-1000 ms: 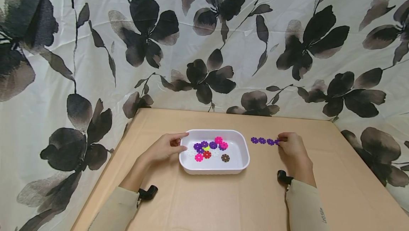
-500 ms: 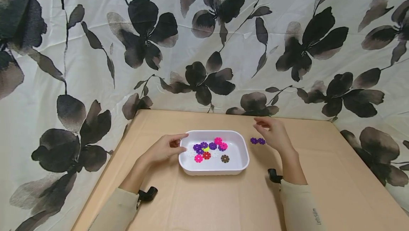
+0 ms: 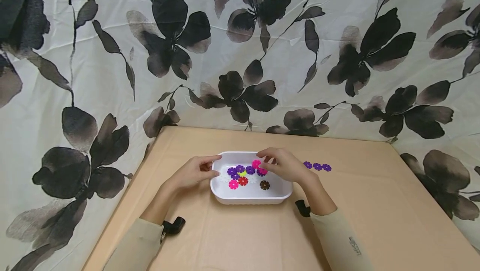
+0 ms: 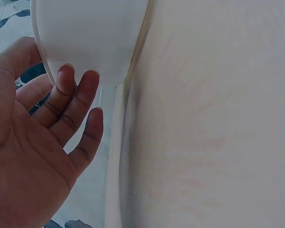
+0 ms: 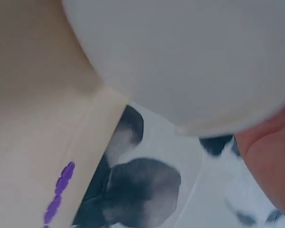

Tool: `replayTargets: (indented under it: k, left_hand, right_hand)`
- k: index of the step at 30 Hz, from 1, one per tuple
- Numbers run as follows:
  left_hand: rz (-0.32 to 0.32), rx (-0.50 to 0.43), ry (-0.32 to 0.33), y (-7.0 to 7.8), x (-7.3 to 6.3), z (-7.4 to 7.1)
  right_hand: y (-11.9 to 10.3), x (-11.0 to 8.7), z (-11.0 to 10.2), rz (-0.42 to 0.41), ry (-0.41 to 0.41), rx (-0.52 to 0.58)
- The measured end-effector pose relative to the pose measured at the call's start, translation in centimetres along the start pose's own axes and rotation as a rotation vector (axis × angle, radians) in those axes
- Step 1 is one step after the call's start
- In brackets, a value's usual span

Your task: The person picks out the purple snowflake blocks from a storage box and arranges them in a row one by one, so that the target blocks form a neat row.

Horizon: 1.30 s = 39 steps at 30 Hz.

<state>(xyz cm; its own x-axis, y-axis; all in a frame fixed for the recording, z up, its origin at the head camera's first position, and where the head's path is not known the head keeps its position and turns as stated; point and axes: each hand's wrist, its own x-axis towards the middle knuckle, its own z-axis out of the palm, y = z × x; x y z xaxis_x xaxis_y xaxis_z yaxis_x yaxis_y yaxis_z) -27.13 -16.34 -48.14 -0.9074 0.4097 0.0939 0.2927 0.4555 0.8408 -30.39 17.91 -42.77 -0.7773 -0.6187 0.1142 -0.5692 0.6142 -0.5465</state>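
Note:
A white rectangular tray [image 3: 225, 196] holds several flower-shaped plastic discs in purple, pink, red, brown, yellow and clear white. My left hand [image 3: 191, 175] holds the tray's left end, thumb and fingers at its rim and wall; the left wrist view shows its fingertips against the white tray wall [image 4: 90, 38]. Above the tray's right half, my right hand [image 3: 286, 167] reaches in with thumb and forefinger apart, right at the pink discs [image 3: 256, 164], partly covering them. In the right wrist view the tray hides most of that hand [image 5: 273, 156].
On the table [image 3: 240, 237], right of the tray, purple flower discs [image 3: 317, 166] lie in a row; part of the row is behind the right hand. A floral cloth [image 3: 240, 63] hangs behind the table's back edge.
My right hand has left the row's right end and swung left over the table to above the tray. The left hand and the tray have stayed in place.

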Motion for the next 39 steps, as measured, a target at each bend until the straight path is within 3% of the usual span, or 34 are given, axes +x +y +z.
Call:
replayTargets:
  k: [5,9,15,23,29,39]
  left_hand:
    - [-0.001,0.001,0.0,-0.1,-0.1,-0.2]
    - [0.003,0.0,-0.005,-0.1,-0.2,-0.2]
    - [0.006,-0.005,-0.026,-0.1,-0.4,-0.7]
    - [0.006,0.0,-0.049,-0.4,-0.7,-1.4]
    - [-0.003,-0.001,-0.045,-0.4,-0.8,-1.4]
    - [-0.013,-0.009,-0.042,-0.1,-0.8,-1.3]
  right_hand:
    - [-0.3,1.8,1.5,-0.029,-0.163,-0.125]
    - [-0.5,2.7,2.4,-0.021,-0.226,-0.153]
    - [-0.6,3.3,4.1,-0.04,-0.219,-0.239]
    - [-1.3,3.3,5.7,-0.045,-0.199,-0.247]
    - [-1.8,3.2,5.7,-0.045,-0.199,-0.222]
    - [-1.8,2.9,5.5,-0.016,-0.227,-0.28]
